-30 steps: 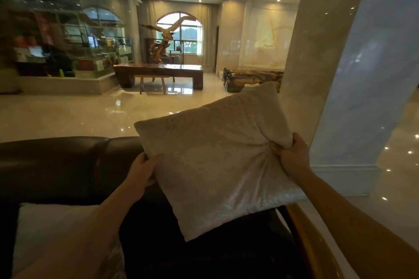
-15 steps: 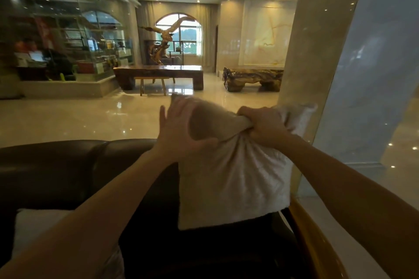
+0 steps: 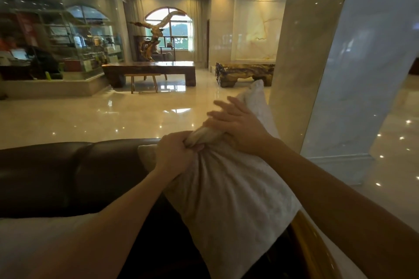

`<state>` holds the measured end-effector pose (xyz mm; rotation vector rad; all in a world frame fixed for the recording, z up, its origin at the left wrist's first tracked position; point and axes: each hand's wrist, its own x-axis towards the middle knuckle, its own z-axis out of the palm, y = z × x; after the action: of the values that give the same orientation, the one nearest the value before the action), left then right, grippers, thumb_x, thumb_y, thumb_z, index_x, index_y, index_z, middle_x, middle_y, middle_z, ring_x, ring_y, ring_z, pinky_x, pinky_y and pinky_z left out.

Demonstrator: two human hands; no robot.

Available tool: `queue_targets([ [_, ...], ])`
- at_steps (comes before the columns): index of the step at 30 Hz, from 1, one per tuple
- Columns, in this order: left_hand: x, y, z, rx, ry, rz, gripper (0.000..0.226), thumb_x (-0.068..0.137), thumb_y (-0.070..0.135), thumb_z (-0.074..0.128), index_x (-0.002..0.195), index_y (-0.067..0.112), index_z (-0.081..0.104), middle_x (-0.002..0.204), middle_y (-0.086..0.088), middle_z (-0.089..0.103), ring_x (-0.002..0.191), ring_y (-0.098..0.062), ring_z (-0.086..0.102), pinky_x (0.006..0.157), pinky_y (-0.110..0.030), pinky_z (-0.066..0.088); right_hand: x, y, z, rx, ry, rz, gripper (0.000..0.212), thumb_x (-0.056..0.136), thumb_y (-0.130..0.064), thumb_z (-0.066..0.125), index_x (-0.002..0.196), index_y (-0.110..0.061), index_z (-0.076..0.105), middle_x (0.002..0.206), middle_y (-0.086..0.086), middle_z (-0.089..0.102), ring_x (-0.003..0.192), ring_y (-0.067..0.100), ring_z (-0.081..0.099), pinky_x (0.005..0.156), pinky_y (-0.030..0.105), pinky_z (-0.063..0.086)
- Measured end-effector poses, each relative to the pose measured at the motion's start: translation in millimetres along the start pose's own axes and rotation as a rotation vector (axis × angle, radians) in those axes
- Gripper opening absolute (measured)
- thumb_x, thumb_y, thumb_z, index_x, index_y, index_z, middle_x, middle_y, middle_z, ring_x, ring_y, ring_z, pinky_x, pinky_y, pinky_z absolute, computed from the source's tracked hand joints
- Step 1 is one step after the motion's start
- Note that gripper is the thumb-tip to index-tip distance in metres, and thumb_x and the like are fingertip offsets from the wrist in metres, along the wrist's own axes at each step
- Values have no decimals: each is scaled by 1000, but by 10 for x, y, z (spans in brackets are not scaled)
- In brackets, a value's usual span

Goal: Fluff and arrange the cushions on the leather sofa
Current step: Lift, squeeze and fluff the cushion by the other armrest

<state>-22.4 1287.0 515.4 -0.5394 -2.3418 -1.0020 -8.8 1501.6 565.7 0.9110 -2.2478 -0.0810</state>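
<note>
A cream textured cushion (image 3: 229, 201) stands tilted against the right end of the dark brown leather sofa (image 3: 68, 174). My left hand (image 3: 175, 154) is clenched on a bunched fold at the cushion's top edge. Just right of it, my right hand (image 3: 235, 127) lies on the same edge with fingers spread and blurred. A second pale cushion (image 3: 29, 235) lies on the seat at the lower left, partly hidden by my left forearm.
The sofa's golden wooden armrest (image 3: 313, 247) curves along the lower right. A marble pillar (image 3: 340, 63) rises close behind the cushion. Beyond the sofa back lie glossy floor, a long wooden table (image 3: 149, 70), a carved bench (image 3: 244, 72) and glass display cases (image 3: 56, 36).
The cushion has come down from mid-air onto the sofa's right end. My left hand went from open to clenched on the top edge; my right hand loosened from a fist to spread fingers.
</note>
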Motion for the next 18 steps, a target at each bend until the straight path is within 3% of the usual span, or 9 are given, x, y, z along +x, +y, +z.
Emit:
queue_targets([
  [3,-19,-205,-31,-122,43,-195,19,78,39,79,91,25,76,72,11,67,68,-10,60,70,-32,49,-449,181,30,-81,268,291,56,92,-39,62,142,-19,45,152,10,41,146,30,28,118,56,15],
  [6,-114,-456,-24,-369,100,-437,11,77,33,82,77,29,71,75,3,72,75,-20,67,78,-42,56,-1142,341,97,1,430,802,80,84,-55,63,151,-25,31,159,10,27,149,27,18,119,50,11],
  [9,-259,-636,22,-727,159,-623,9,78,13,81,82,19,75,87,-10,74,83,-27,70,85,-48,57,-1592,229,211,314,407,1278,98,79,-65,62,155,-30,11,163,6,16,148,27,17,114,51,22],
  [11,-336,-720,76,-886,179,-750,12,78,12,80,88,15,74,98,-14,73,94,-30,70,86,-45,56,-1719,103,374,688,270,1512,98,77,-71,57,154,-23,18,152,6,32,141,32,31,105,48,35],
  [12,-373,-756,119,-931,187,-809,13,79,13,80,89,14,73,101,-15,72,98,-31,69,85,-43,55,-1778,73,478,879,203,1587,95,75,-78,52,148,-20,31,140,5,42,132,33,42,97,43,41],
  [14,-449,-834,202,-999,180,-904,14,80,15,79,91,12,71,104,-14,71,97,-30,68,81,-40,54,-1995,158,802,1084,122,1675,92,65,-89,51,134,-29,52,136,1,54,123,29,52,100,47,43],
  [16,-499,-894,222,-1023,142,-929,15,82,15,77,93,11,70,103,-14,70,94,-28,68,77,-38,53,-2275,414,1200,1174,62,1656,91,58,-91,57,133,-39,53,139,-1,56,124,28,55,105,55,41],
  [18,-533,-977,234,-1017,95,-916,22,78,17,79,96,9,71,107,-16,71,98,-31,68,81,-41,54,-2217,434,1185,1267,8,1605,82,59,-84,66,129,-40,57,134,-1,60,119,28,59,101,56,46],
])
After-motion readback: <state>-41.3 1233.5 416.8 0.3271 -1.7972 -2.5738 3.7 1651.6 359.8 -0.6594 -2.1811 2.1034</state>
